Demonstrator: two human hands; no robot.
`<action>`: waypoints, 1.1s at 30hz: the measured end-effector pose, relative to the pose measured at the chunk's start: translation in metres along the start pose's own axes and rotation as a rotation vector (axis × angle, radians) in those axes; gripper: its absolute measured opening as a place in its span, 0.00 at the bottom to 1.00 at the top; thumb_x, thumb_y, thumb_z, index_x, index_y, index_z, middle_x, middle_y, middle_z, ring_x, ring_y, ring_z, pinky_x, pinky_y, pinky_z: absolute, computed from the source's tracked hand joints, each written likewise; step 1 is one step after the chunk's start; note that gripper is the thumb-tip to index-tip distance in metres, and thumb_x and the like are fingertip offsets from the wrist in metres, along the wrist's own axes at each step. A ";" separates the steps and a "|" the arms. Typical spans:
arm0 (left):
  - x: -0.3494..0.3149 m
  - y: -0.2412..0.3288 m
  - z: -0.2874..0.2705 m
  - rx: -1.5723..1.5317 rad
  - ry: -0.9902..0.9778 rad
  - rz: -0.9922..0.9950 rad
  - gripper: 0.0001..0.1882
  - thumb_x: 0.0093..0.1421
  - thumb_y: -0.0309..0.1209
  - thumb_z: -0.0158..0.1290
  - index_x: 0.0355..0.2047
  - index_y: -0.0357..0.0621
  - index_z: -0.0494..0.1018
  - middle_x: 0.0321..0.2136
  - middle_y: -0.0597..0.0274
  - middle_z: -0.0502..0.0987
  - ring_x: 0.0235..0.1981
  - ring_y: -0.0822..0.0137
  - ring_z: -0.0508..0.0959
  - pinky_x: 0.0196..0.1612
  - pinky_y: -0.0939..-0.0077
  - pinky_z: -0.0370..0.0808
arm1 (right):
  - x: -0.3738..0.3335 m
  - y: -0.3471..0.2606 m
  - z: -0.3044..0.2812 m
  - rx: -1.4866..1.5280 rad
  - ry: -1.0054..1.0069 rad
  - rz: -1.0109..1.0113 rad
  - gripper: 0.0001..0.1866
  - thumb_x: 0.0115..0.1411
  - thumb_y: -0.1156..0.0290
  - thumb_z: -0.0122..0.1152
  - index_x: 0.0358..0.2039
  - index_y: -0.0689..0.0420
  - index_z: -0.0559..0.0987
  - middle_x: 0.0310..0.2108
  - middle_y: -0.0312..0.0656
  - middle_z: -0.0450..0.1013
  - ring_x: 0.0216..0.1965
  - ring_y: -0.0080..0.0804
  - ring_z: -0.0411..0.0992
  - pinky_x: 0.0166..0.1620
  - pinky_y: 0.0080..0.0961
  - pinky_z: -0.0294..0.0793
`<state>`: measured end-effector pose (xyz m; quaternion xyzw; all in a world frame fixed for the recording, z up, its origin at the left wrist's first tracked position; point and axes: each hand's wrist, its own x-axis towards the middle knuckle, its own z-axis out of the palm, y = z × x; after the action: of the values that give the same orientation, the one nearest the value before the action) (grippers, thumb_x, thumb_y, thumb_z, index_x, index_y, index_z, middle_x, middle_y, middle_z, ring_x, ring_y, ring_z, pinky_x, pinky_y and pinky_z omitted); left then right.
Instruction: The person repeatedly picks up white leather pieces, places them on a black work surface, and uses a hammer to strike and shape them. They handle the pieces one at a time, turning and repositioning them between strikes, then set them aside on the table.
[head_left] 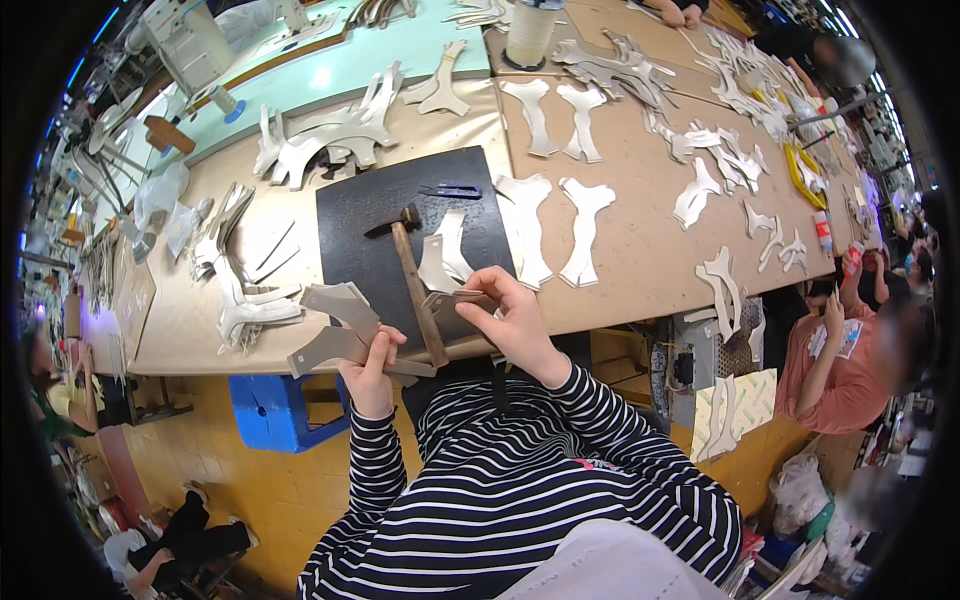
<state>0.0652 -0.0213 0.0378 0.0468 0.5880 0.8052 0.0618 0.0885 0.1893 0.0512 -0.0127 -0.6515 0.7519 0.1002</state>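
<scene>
My left hand (pixel 372 375) is closed on a light grey, forked cut piece (pixel 338 335), apparently leather-like, at the table's front edge. To its right, my right hand (pixel 512 325) pinches the end of a grey cut piece (pixel 462 297) between thumb and fingers. Whether both hands hold one joined piece I cannot tell. Between them lies a hammer (pixel 408 270) with a wooden handle, its head on a black mat (pixel 350 220). A pale cut piece (pixel 452 240) rests on the mat just beyond my right hand. A small purple-handled tool (pixel 458 191) lies farther back on the mat.
White forked pieces (pixel 585 230) lie right of the mat, with more piles (pixel 620 70) behind. Stacked pieces (pixel 330 140) and a bundle (pixel 245 300) sit left. A thread cone (pixel 530 35) stands at the back. A blue stool (pixel 270 410) is below left; a co-worker (pixel 840 360) sits right.
</scene>
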 end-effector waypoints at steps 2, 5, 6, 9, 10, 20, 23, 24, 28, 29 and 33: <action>-0.001 -0.001 0.017 -0.028 -0.002 -0.029 0.07 0.63 0.24 0.51 0.39 0.34 0.71 0.30 0.57 0.78 0.25 0.78 0.67 0.28 0.83 0.62 | -0.008 -0.017 0.000 0.034 0.038 0.003 0.11 0.59 0.78 0.60 0.42 0.62 0.72 0.38 0.36 0.73 0.42 0.21 0.72 0.47 0.19 0.71; -0.008 -0.001 0.045 0.033 -0.077 -0.043 0.11 0.57 0.24 0.59 0.40 0.34 0.74 0.34 0.61 0.78 0.31 0.76 0.73 0.35 0.82 0.69 | -0.016 -0.034 0.003 0.093 0.067 0.029 0.12 0.61 0.78 0.59 0.44 0.62 0.72 0.39 0.37 0.72 0.43 0.21 0.71 0.47 0.19 0.71; -0.012 -0.002 0.055 0.052 -0.079 -0.059 0.12 0.56 0.24 0.61 0.40 0.34 0.74 0.35 0.62 0.78 0.33 0.75 0.74 0.37 0.81 0.71 | -0.019 -0.038 0.005 0.091 0.084 0.030 0.13 0.61 0.78 0.58 0.46 0.63 0.71 0.40 0.37 0.71 0.44 0.21 0.71 0.48 0.19 0.70; -0.015 -0.003 0.076 0.047 -0.062 -0.031 0.13 0.55 0.21 0.61 0.40 0.34 0.75 0.36 0.62 0.77 0.36 0.72 0.77 0.41 0.79 0.73 | -0.026 -0.040 0.012 -0.013 0.157 -0.054 0.13 0.62 0.77 0.54 0.48 0.63 0.70 0.41 0.42 0.72 0.43 0.26 0.71 0.46 0.22 0.70; -0.015 -0.004 0.082 0.046 -0.056 -0.022 0.12 0.55 0.22 0.61 0.40 0.34 0.75 0.36 0.62 0.77 0.36 0.72 0.77 0.41 0.79 0.73 | -0.028 -0.041 0.013 0.022 0.168 -0.046 0.14 0.63 0.77 0.54 0.49 0.62 0.69 0.41 0.43 0.72 0.43 0.26 0.71 0.46 0.22 0.70; -0.008 0.011 0.079 -0.179 -0.006 -0.035 0.14 0.55 0.19 0.59 0.42 0.35 0.73 0.34 0.63 0.77 0.34 0.73 0.76 0.40 0.80 0.72 | -0.012 -0.023 -0.035 0.106 0.256 -0.080 0.17 0.65 0.78 0.48 0.54 0.62 0.66 0.41 0.38 0.68 0.42 0.23 0.65 0.49 0.20 0.66; -0.001 0.019 0.071 -0.235 0.019 -0.015 0.11 0.55 0.20 0.58 0.38 0.38 0.72 0.30 0.67 0.74 0.26 0.78 0.69 0.30 0.83 0.64 | 0.036 0.013 -0.070 -0.307 0.444 -0.077 0.18 0.61 0.73 0.58 0.51 0.64 0.72 0.39 0.40 0.68 0.40 0.28 0.67 0.46 0.23 0.67; 0.000 0.021 0.071 -0.275 0.030 -0.009 0.10 0.55 0.20 0.58 0.38 0.38 0.72 0.29 0.67 0.73 0.25 0.79 0.67 0.28 0.84 0.62 | 0.048 0.027 -0.078 -0.598 0.452 0.009 0.18 0.59 0.73 0.60 0.49 0.64 0.72 0.40 0.44 0.68 0.41 0.33 0.67 0.47 0.26 0.67; -0.002 0.024 0.070 -0.228 0.157 -0.015 0.09 0.56 0.21 0.58 0.35 0.40 0.71 0.26 0.70 0.70 0.22 0.80 0.64 0.26 0.84 0.60 | 0.068 0.071 -0.088 -1.151 0.410 0.058 0.19 0.51 0.74 0.66 0.44 0.65 0.73 0.43 0.53 0.67 0.46 0.49 0.66 0.51 0.37 0.67; -0.002 0.024 0.068 -0.247 0.116 0.003 0.08 0.56 0.21 0.58 0.36 0.41 0.71 0.26 0.70 0.72 0.22 0.80 0.64 0.26 0.84 0.60 | 0.068 0.077 -0.086 -1.146 0.394 0.061 0.20 0.50 0.74 0.67 0.43 0.65 0.73 0.43 0.54 0.67 0.47 0.52 0.66 0.52 0.39 0.66; -0.004 0.019 0.064 -0.220 0.148 0.021 0.08 0.57 0.22 0.58 0.36 0.41 0.72 0.27 0.70 0.72 0.22 0.80 0.64 0.27 0.85 0.60 | 0.074 0.084 -0.082 -1.091 0.491 0.146 0.22 0.45 0.68 0.71 0.40 0.63 0.77 0.41 0.55 0.73 0.45 0.52 0.72 0.49 0.39 0.71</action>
<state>0.0778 0.0325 0.0754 -0.0135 0.4987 0.8666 0.0147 0.0165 0.2709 -0.0357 -0.2803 -0.8985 0.2889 0.1749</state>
